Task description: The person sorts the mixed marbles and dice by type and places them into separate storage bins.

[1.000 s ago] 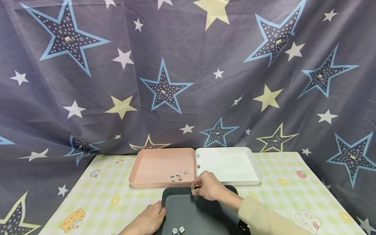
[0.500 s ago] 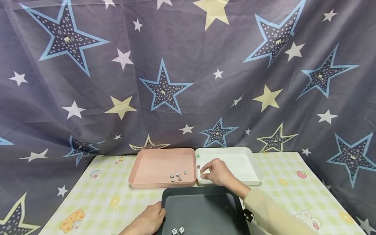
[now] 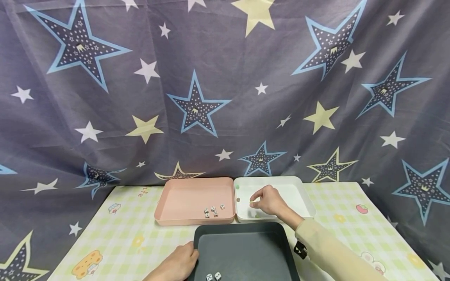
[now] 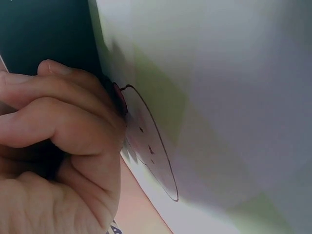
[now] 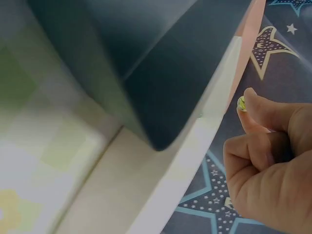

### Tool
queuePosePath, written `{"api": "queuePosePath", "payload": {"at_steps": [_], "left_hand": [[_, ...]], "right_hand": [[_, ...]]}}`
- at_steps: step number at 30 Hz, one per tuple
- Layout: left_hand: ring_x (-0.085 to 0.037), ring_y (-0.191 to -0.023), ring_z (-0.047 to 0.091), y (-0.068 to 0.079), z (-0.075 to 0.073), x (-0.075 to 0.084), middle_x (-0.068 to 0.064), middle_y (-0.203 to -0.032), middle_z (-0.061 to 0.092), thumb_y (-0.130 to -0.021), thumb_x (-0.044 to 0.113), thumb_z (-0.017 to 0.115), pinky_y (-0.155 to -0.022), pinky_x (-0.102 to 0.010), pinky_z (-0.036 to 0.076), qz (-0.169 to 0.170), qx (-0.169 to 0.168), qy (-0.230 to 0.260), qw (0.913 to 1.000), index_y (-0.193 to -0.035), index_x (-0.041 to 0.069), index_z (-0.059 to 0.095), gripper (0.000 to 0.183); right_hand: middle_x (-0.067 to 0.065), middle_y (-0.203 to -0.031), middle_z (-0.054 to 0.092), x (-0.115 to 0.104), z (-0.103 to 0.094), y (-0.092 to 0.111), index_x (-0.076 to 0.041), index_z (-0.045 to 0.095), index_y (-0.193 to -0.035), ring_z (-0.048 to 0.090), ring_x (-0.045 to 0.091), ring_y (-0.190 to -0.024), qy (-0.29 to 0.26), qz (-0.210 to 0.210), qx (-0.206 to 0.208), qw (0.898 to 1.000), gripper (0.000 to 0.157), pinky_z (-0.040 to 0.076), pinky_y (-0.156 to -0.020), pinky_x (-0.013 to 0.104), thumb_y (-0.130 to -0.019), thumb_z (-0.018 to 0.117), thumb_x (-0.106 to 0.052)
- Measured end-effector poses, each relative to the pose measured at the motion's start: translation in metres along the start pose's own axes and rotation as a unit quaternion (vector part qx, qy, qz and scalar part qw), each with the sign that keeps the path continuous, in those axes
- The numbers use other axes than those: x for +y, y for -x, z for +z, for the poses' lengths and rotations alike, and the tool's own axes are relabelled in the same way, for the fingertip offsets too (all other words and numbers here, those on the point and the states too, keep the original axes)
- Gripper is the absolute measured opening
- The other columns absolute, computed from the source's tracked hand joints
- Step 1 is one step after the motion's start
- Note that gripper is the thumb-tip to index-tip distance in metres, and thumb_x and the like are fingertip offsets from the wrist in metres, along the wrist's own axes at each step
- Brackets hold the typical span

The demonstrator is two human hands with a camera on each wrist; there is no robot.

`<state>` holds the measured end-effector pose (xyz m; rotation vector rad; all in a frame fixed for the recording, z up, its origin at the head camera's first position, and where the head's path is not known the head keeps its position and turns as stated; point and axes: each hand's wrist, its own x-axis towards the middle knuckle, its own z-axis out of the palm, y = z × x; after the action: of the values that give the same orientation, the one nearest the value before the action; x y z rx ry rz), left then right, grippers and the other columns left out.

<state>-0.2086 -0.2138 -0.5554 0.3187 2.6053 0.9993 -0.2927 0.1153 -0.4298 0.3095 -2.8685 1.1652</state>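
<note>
In the head view my right hand [image 3: 268, 201] is over the white tray [image 3: 306, 195]. Its thumb and index finger pinch a small yellow-green glass marble [image 5: 241, 103], clearest in the right wrist view. Below the hand, close to the tray's front wall, lies a greenish marble [image 3: 257, 216]. A green marble [image 3: 237, 187] and a brownish marble [image 3: 238, 200] lie along the tray's left side. My left hand [image 3: 178, 262] grips the left rim of the dark grey tray [image 3: 246, 249], fingers curled in the left wrist view. Two white dice [image 3: 218, 276] sit inside that tray.
Left of the white tray, touching or nearly so, stands a pink tray [image 3: 193, 195] with several white dice [image 3: 213, 209] at its right front. A checked tablecloth [image 3: 133, 226] covers the table. Behind hangs a star-patterned curtain [image 3: 232, 78].
My right hand has moved from the dark tray's far edge over the white tray, then slightly right, still pinching a marble. A greenish marble now shows beneath it. The left hand stays put.
</note>
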Motion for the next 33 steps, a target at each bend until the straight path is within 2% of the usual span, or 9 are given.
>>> {"api": "queuePosePath", "payload": {"at_steps": [4,8,13,18,24,28,33], "left_hand": [[-0.026,-0.085,0.064,0.000,0.001,-0.001,-0.009,-0.088,0.064,-0.107,0.025,0.047,-0.077,-0.054,0.052,-0.008,-0.002,0.000,1.0000,-0.099,0.008,0.060,0.023],[-0.027,-0.092,0.065,0.003,0.002,0.004,-0.011,-0.095,0.066,-0.106,0.024,0.046,-0.082,-0.057,0.052,-0.016,0.004,-0.009,0.9998,-0.103,0.005,0.060,0.023],[-0.023,-0.082,0.062,0.004,0.001,0.005,-0.007,-0.087,0.064,-0.106,0.023,0.046,-0.074,-0.052,0.052,-0.011,0.010,-0.005,0.9999,-0.099,0.009,0.060,0.021],[-0.021,-0.073,0.060,0.001,0.000,0.001,-0.005,-0.078,0.060,-0.107,0.025,0.047,-0.068,-0.047,0.051,0.000,0.003,0.002,1.0000,-0.094,0.010,0.059,0.024],[-0.019,-0.070,0.060,0.000,0.000,0.000,-0.003,-0.076,0.059,-0.107,0.026,0.046,-0.065,-0.044,0.050,0.001,0.002,-0.002,1.0000,-0.093,0.012,0.059,0.023],[-0.019,-0.071,0.060,0.000,0.001,0.000,-0.003,-0.078,0.059,-0.107,0.025,0.047,-0.066,-0.045,0.050,0.004,0.009,-0.012,0.9999,-0.093,0.012,0.059,0.023],[-0.020,-0.072,0.059,0.000,0.001,0.002,-0.004,-0.079,0.060,-0.106,0.024,0.047,-0.067,-0.046,0.049,0.000,0.012,-0.009,0.9999,-0.093,0.011,0.059,0.022]], "right_hand": [[-0.002,-0.066,0.056,0.006,0.001,-0.001,-0.009,0.083,-0.084,0.044,0.014,-0.063,0.007,0.016,-0.003,1.000,0.007,0.038,-0.058,0.029,-0.081,0.089,-0.006],[0.000,-0.078,0.067,0.010,0.000,-0.003,-0.008,0.083,-0.086,0.050,0.016,-0.070,0.009,0.026,-0.004,1.000,0.007,0.043,-0.063,0.031,-0.082,0.089,-0.008],[0.004,-0.089,0.074,0.016,-0.002,-0.005,-0.006,0.083,-0.088,0.055,0.017,-0.073,0.008,0.040,-0.007,0.999,0.008,0.048,-0.066,0.032,-0.082,0.089,-0.008],[0.005,-0.090,0.075,0.018,-0.002,-0.007,-0.005,0.083,-0.088,0.058,0.016,-0.074,0.016,0.040,-0.013,0.999,0.009,0.050,-0.068,0.032,-0.082,0.089,-0.007],[0.008,-0.094,0.077,0.021,0.001,-0.011,-0.004,0.083,-0.091,0.058,0.017,-0.075,0.011,0.052,-0.008,0.999,0.011,0.049,-0.069,0.032,-0.082,0.089,-0.007],[0.006,-0.083,0.071,0.020,0.000,-0.012,-0.003,0.083,-0.096,0.052,0.016,-0.071,-0.014,0.055,0.001,0.998,0.014,0.044,-0.065,0.031,-0.084,0.088,-0.008],[-0.001,-0.058,0.051,0.007,-0.001,-0.008,-0.003,0.084,-0.097,0.041,0.012,-0.055,-0.035,0.038,0.005,0.999,0.014,0.036,-0.054,0.028,-0.085,0.087,-0.008]]}}
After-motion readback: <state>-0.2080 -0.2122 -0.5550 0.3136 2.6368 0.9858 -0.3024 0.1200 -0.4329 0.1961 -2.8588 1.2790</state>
